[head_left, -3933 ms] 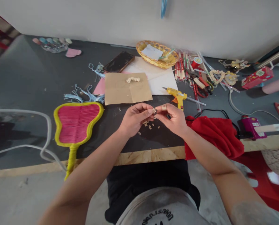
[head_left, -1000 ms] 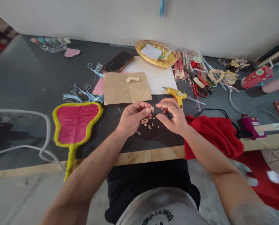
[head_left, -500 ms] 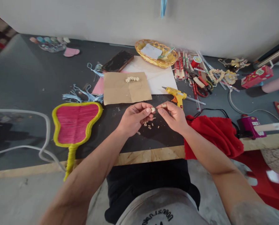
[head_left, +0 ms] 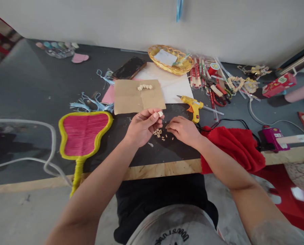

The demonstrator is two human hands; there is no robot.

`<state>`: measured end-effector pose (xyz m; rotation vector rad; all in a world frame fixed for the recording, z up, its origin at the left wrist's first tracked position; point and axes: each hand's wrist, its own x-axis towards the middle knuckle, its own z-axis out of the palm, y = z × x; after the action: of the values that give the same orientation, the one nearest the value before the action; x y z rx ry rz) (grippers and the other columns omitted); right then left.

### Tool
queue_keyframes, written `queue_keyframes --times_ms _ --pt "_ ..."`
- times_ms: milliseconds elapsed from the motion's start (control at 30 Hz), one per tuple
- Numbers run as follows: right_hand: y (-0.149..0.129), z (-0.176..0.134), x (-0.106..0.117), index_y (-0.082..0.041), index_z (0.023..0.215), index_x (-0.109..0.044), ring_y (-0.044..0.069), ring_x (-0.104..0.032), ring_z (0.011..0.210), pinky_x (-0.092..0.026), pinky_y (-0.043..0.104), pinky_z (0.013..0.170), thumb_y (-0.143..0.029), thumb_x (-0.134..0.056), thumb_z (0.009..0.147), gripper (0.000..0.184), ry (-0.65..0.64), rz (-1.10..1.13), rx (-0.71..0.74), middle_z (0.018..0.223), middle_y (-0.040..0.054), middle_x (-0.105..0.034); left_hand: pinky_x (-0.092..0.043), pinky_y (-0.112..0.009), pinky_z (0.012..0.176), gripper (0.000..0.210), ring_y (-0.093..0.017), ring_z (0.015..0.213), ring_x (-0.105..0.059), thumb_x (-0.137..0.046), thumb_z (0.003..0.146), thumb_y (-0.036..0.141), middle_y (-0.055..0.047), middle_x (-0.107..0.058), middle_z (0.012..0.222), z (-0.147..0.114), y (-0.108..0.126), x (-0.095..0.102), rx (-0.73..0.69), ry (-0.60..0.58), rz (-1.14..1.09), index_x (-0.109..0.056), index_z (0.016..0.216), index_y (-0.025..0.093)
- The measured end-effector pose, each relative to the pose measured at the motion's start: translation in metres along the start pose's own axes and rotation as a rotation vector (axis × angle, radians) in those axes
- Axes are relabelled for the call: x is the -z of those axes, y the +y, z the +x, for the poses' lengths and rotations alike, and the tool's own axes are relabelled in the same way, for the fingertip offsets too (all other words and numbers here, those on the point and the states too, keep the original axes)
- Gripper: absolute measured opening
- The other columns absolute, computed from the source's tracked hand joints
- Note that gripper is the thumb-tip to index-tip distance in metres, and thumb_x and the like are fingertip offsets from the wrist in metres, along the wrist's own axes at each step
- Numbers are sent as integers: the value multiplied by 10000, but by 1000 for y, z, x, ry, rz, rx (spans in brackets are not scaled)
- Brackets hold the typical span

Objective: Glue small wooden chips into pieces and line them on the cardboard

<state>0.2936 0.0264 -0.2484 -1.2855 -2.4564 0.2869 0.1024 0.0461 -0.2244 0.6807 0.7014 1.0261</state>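
Observation:
My left hand (head_left: pixel 144 126) pinches a small cream-coloured cluster (head_left: pixel 160 114) between thumb and fingertips, just above the table. My right hand (head_left: pixel 184 130) is low over the tabletop, its fingers drawn together; whether something sits between them is hidden. Between the hands lies a little pile of short cut wooden pieces (head_left: pixel 157 132), with a few scattered to the right. Beyond them a curved row of similar cream clusters (head_left: pixel 145 87) rests on a brown paper sheet (head_left: pixel 128 98). A yellow hot glue gun (head_left: pixel 195 108) lies past my right hand.
A pink fan with yellow edging (head_left: pixel 84 134) lies on the left, beside blue tassels (head_left: pixel 90 102). At the back are a phone (head_left: pixel 129 68), a wicker basket (head_left: pixel 181 69) and wrapped chopsticks (head_left: pixel 196 73). On the right are pliers (head_left: pixel 215 90) and a red cloth (head_left: pixel 231 146).
My right hand has come away from the cream cluster and dropped toward the wooden pieces. My left hand has shifted slightly left and up, still holding the cluster.

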Motion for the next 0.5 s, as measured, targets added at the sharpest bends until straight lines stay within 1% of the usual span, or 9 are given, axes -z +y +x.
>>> queue_keyframes --times_ms 133,267,300,367,433,500 --pt "-3 0 1 -200 906 -719 193 -582 854 -464 316 750 -219 -576 943 149 -47 -79 3 912 66 -690 -565 -166 590 273 -69 605 -626 -885 634 265 -11 -714 749 1 -1 0 24 -7 -17 -744 840 155" --pt "-3 0 3 -201 917 -710 200 -601 880 -478 322 764 -200 -557 948 156 -59 -55 -4 919 68 -699 -570 -166 599 248 -69 611 -628 -869 659 249 -14 -713 756 1 -1 1 42 -10 -26 -747 852 153" --pt "-2 0 3 -199 918 -707 200 -610 885 -485 325 775 -194 -553 949 158 -38 -25 -9 925 68 -704 -572 -167 603 229 -69 614 -629 -858 676 241 -15 -712 758 1 -1 2 47 -10 -23 -745 854 151" --pt "-1 -1 5 -191 919 -697 195 -631 890 -502 332 803 -178 -537 950 163 50 84 -23 933 70 -713 -571 -165 606 191 -68 614 -630 -833 708 223 -18 -711 759 1 -1 2 56 -9 -17 -742 858 147" --pt "-2 -2 7 -182 945 -683 187 -651 899 -522 333 825 -189 -532 949 151 188 251 -59 947 72 -714 -570 -164 603 182 -69 612 -632 -823 719 217 -22 -713 758 1 -1 1 67 -14 -16 -740 863 143" --pt "-4 -3 9 -185 1028 -665 172 -664 891 -543 319 814 -247 -561 942 148 310 454 -125 973 67 -709 -570 -166 598 208 -73 611 -639 -837 703 228 -24 -717 762 0 -2 1 71 -38 -9 -740 867 143"
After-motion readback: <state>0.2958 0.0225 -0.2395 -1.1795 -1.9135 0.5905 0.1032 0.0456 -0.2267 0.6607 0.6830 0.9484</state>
